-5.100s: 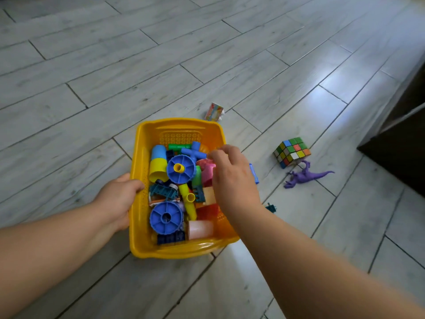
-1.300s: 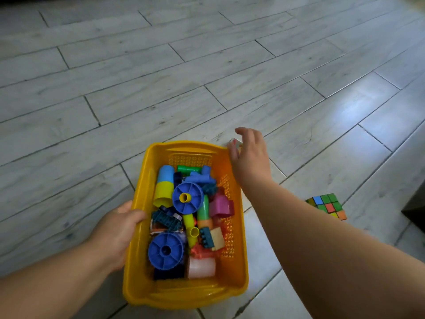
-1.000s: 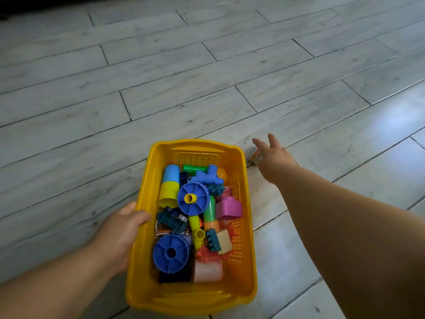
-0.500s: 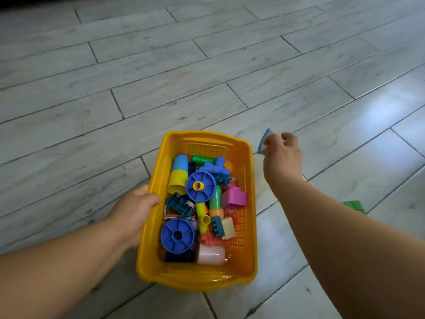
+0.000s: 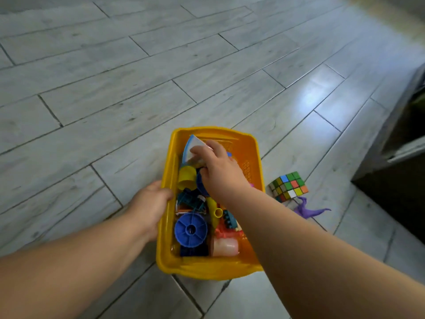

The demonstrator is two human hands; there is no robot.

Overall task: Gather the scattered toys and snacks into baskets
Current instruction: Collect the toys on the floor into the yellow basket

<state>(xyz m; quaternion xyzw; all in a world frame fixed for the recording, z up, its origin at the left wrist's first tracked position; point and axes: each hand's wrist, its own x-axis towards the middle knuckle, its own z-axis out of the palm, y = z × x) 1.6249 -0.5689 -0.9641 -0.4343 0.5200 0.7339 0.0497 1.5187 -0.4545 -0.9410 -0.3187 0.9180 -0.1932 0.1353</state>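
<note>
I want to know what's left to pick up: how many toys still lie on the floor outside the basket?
2: a colour cube just right of the yellow basket, and a purple dinosaur beside the cube, nearer the person. Their right arm may hide others.

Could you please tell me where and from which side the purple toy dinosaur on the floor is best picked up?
Pinch the purple toy dinosaur across its thick body, from above. It lies flat on the grey tiled floor; the tail is probably too thin for a firm grip.

Open floor [image 5: 115, 100] is lying clear left of the basket [image 5: 207, 270]; a cube [image 5: 288, 186], dinosaur [image 5: 308, 211] and dark furniture [image 5: 395, 192] are crowding its right.
</note>
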